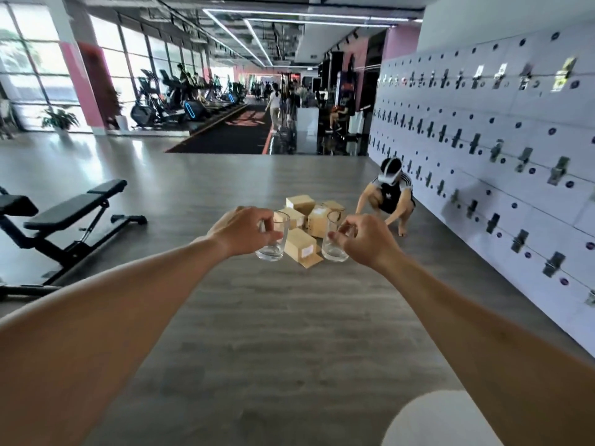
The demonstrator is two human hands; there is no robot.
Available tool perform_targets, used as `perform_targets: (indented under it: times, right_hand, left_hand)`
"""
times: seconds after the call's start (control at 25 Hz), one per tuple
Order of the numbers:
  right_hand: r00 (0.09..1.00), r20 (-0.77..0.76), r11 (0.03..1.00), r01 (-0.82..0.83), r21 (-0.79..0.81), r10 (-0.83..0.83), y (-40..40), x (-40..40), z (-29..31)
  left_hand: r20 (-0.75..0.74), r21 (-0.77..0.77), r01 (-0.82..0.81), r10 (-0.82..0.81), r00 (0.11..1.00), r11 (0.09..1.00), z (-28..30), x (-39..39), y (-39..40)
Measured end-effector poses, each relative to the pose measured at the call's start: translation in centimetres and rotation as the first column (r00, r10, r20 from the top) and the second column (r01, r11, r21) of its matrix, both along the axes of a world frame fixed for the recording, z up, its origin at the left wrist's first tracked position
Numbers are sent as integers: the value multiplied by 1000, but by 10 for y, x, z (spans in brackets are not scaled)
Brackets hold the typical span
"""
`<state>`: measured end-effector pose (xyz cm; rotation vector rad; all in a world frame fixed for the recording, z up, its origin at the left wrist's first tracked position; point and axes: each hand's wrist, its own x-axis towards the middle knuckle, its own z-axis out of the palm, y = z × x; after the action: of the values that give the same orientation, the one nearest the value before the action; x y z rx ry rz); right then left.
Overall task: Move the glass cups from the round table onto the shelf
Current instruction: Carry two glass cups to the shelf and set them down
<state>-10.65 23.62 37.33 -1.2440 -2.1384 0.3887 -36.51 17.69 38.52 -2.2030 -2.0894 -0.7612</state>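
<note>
Two glass cups carried in mid-air, one per hand, shelf not in view.

The left glass cup (pixel 273 237) is pinched near the rim by the left hand (pixel 240 231), and the right glass cup (pixel 335 238) is pinched the same way by the right hand (pixel 367 239); fingers are curled round the top, the bases hang free above the floor (pixel 289 317). Both arms are stretched forward, and the cups are near to each other but apart. Risks, as judged: a rim pinch is a weak hold, so smooth glass can slip out if shaken; the cups can be knocked together if the hands are brought closer. The cardboard boxes (pixel 310 223) and the crouching person (pixel 388 194) are ahead, the workout bench (pixel 64 217) is at the left; a trip or bump is possible w/ eyes kept on the cups. The round table is also not visible, except maybe a pale curved edge (pixel 434 420) at bottom right; cannot be told.
</note>
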Motion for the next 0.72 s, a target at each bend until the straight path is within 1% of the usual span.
perform_targets:
  times: [0.12, 0.2, 0.32, 0.44, 0.56, 0.64, 0.68, 0.72]
  right_hand:
    - [1000, -13, 1000, -12, -7, 12, 25, -39, 7]
    - [999, -32, 1000, -23, -19, 22, 43, -59, 9]
    - [999, -28, 999, -34, 5, 34, 85, -95, 12]
    - [998, -9, 998, -63, -16, 62, 142, -130, 15]
    - [995, -46, 996, -84, -7, 83, 202, -165, 24]
    - [990, -50, 992, -129, 2, 129, 252, -203, 34]
    - [981, -31, 982, -189, 3, 189, 289, -237, 42]
    - [975, -18, 975, -222, -2, 222, 310, -258, 47]
  left_hand:
    - [12, 14, -17, 17, 1000, 1000, 10, -38, 23]
    - [46, 19, -28, 28, 999, 999, 14, -57, 40]
    - [79, 41, -70, 67, 995, 997, 17, -90, 77]
    - [93, 60, -104, 98, 991, 993, 16, -122, 123]
    - [100, 64, -127, 120, 988, 990, 26, -157, 167]
    - [103, 58, -196, 189, 977, 979, 29, -192, 205]
    - [139, 71, -262, 251, 958, 962, 31, -219, 230]
    - [155, 85, -298, 283, 947, 951, 33, -236, 243]
